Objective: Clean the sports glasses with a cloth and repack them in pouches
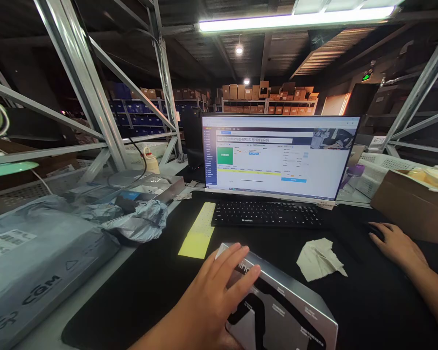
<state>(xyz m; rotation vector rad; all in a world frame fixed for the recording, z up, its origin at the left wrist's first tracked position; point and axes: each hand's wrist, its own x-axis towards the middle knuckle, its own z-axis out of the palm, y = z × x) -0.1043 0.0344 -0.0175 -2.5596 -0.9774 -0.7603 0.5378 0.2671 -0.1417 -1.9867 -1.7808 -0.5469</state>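
My left hand [224, 279] grips the top left edge of a silver-grey product box [286, 304], its fingers over the top face and the thumb hidden. The box stands tilted at the front of a black desk mat [146, 282]. At the right, my right hand [401, 245] lies curved over a dark computer mouse [375, 234] that barely shows against the mat. Between my hands is a crumpled piece of white paper [321, 260]. Behind the box are a black keyboard [266, 214] and a yellow paper strip [199, 233].
A lit monitor [270, 170] stands behind the keyboard. A large grey mailer bag [40, 272] and crumpled plastic packaging [138, 221] lie at the left. An open cardboard box [410, 209] stands at the right. Metal rack posts [91, 87] frame the desk.
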